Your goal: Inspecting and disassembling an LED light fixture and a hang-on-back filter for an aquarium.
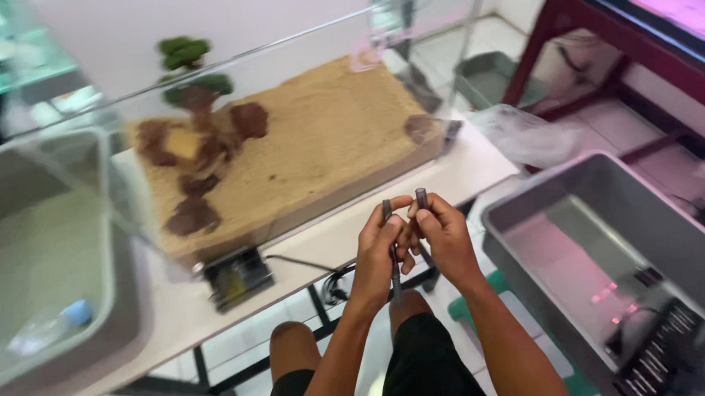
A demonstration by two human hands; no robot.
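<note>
A seated person holds both hands together in front of a clear glass aquarium tank (pixel 285 98) on a white table (pixel 349 244), the left hand (pixel 375 254) closed around one thin dark grey rod-like piece (pixel 387 213) and the right hand (pixel 444 240) closed around a second thin dark grey rod-like piece (pixel 421 201), both pieces standing roughly upright with their tips just above the fingers. The two pieces sit side by side and near each other; motion blur makes it hard to tell whether they touch or are joined lower down, between the palms. The tank, beyond the hands, holds a bed of pale sand (pixel 318 139) with reddish-brown rocks (pixel 191 215) and a small green-topped tree-like ornament (pixel 188 65) at its left end. A small black box-shaped device (pixel 238 277) lies on the table just left of the hands. A large grey plastic tub (pixel 25 259) sits at left, another grey plastic tub (pixel 634 270) at right near the knees. Handling such slim pieces well appears to call for a firm pinch low on each shaft, wrists steady and tips kept level so the two stay aligned.
</note>
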